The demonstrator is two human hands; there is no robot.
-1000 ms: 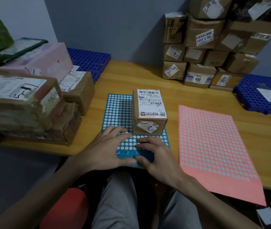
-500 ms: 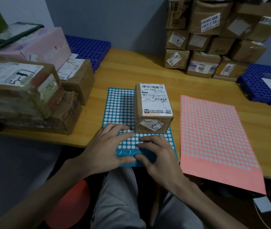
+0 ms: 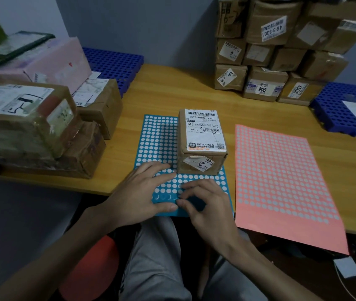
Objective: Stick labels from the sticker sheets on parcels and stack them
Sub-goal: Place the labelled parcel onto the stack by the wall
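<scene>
A small brown parcel [image 3: 202, 140] with a white shipping label stands on a blue sticker sheet [image 3: 158, 140] covered in white dots. My left hand [image 3: 142, 196] lies flat on the sheet's near left part, fingers spread, holding it down. My right hand [image 3: 205, 205] rests on the sheet's near edge with fingertips curled onto the dots beside my left thumb; whether a sticker is pinched I cannot tell. A pink sticker sheet [image 3: 281, 181] lies to the right, overhanging the table edge.
Large taped parcels [image 3: 27, 118] pile up on the left of the wooden table [image 3: 172, 92]. A stack of brown boxes [image 3: 281, 48] stands at the back right. Blue perforated trays sit at back left [image 3: 116, 64] and far right [image 3: 346, 114].
The view has tilted slightly downward, and the parcel looks closer. Both hands stay on the blue sheet's near edge, the right fingertips shifting a little over the dots.
</scene>
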